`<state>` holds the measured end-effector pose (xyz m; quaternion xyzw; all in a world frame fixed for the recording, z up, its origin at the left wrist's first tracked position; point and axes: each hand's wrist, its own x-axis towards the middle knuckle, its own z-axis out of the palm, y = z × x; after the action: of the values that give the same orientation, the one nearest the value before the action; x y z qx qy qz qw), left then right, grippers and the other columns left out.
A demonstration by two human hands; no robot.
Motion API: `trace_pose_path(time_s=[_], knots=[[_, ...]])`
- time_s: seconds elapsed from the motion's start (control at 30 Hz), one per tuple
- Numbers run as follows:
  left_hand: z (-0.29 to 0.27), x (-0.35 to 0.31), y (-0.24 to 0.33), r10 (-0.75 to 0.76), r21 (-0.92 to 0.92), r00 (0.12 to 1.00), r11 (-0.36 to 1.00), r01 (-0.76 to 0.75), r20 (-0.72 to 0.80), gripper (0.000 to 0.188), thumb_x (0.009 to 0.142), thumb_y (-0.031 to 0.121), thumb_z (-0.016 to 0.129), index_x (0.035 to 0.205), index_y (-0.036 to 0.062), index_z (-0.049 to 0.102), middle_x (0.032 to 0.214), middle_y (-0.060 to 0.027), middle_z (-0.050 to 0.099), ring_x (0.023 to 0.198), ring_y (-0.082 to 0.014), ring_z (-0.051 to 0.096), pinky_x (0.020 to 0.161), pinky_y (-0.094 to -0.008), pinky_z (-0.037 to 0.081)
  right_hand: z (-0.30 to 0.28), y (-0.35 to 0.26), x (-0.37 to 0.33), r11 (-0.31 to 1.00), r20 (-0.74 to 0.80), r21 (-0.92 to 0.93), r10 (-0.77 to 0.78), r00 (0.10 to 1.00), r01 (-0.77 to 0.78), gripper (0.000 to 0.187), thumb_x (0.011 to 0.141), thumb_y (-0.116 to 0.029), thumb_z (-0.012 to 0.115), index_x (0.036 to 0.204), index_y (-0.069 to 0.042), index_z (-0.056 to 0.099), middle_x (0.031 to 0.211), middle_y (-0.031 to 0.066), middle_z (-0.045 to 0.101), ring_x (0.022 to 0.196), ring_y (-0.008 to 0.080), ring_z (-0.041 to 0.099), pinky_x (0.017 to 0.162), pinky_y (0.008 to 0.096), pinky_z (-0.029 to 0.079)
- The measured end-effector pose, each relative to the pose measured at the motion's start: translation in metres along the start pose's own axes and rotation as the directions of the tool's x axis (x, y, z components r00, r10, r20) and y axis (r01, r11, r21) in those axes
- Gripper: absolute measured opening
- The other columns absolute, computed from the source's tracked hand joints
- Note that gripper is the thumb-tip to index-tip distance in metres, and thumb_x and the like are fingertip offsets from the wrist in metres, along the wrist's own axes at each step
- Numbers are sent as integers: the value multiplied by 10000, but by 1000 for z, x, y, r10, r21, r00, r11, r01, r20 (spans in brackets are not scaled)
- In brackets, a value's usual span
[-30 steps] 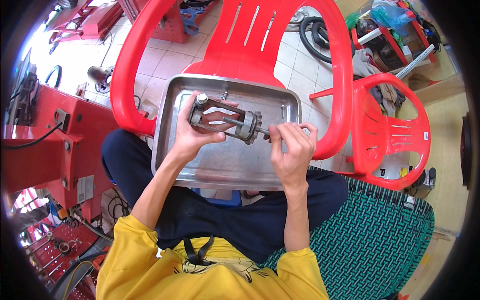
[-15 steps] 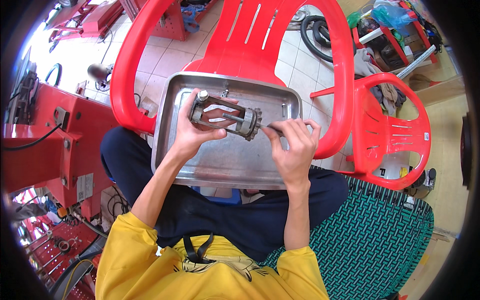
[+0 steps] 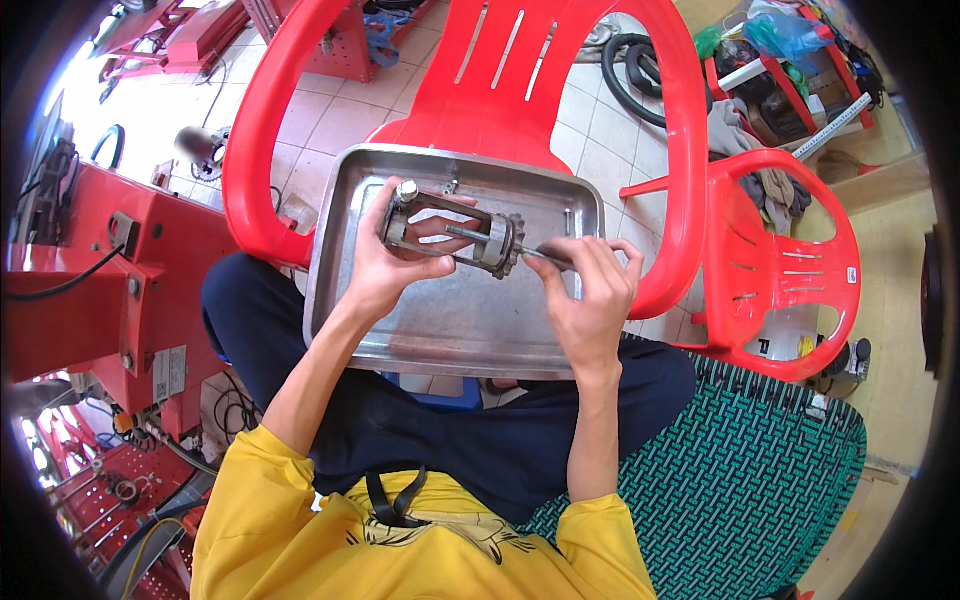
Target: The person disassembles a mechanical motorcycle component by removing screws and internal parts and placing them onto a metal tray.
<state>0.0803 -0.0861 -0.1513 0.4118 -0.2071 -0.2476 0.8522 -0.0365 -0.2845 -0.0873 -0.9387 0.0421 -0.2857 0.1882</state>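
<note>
Workshop, pale tiled floor (image 3: 340, 125). Landmark: the steel tray (image 3: 470, 325), set before the backrest of a red plastic chair (image 3: 500, 110). Red machine (image 3: 175, 240) left of the tray; second red chair (image 3: 738, 230) to its right; green patterned seat (image 3: 740, 470) to its lower right.

Metal frame (image 3: 482, 252): held above the tray's middle, long axis roughly sideways, toothed ring (image 3: 514, 246) at its right end. Left hand (image 3: 380, 265), over the tray's left half: fingers reach behind and through the frame, thumb along its near side, gripping it. Right hand (image 3: 585, 290), at the tray's right edge: thumb and fingertips pinch a thin metal rod (image 3: 540, 255) pointing at the ring; contact there appears likely, but detail is too small to confirm. Small bolt (image 3: 567, 222) inside the tray's right side.
</note>
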Motion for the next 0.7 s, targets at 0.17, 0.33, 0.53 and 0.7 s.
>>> trace_pose_path(time_s=[0.17, 0.33, 0.53, 0.7], knots=[[1, -1, -2, 9, -59, 1000, 998, -8, 14, 768, 730, -127, 849, 1362, 18, 437, 1370, -278, 602, 1246, -414, 640, 1015, -526, 603, 0, 4, -5, 999, 44, -24, 48, 998, -47, 166, 848, -206, 821, 836, -87, 707, 782, 20, 701, 766, 212, 651, 896, 389, 388], [0, -1, 0, -12, -13, 1000, 1000, 12, 2, 742, 725, -125, 856, 1324, 28, 446, 1365, -282, 604, 1245, -417, 640, 1023, -530, 598, -2, 2, -2, 1000, 36, -28, 10, 999, -9, 177, 842, -205, 827, 827, -80, 702, 793, 23, 707, 774, 223, 654, 898, 392, 391], [2, -1, -2, 4, -35, 1000, 999, -5, -7, 739, 726, -119, 860, 1320, 30, 447, 1366, -281, 604, 1242, -414, 642, 1021, -522, 602, -3, -2, 3, 1000, 21, 24, -2, 1000, 1, 140, 888, -181, 780, 841, -77, 698, 796, 38, 694, 778, 228, 652, 903, 393, 390], [2, -1, -2, -19, -29, 1000, 999, 19, 5, 763, 727, -104, 867, 1347, 24, 440, 1371, -277, 602, 1250, -411, 637, 1018, -514, 605, -1, 5, -3, 1000, 55, -1, 9, 998, -9, 124, 906, -177, 761, 879, -79, 691, 807, 39, 682, 759, 222, 639, 904, 389, 386]])
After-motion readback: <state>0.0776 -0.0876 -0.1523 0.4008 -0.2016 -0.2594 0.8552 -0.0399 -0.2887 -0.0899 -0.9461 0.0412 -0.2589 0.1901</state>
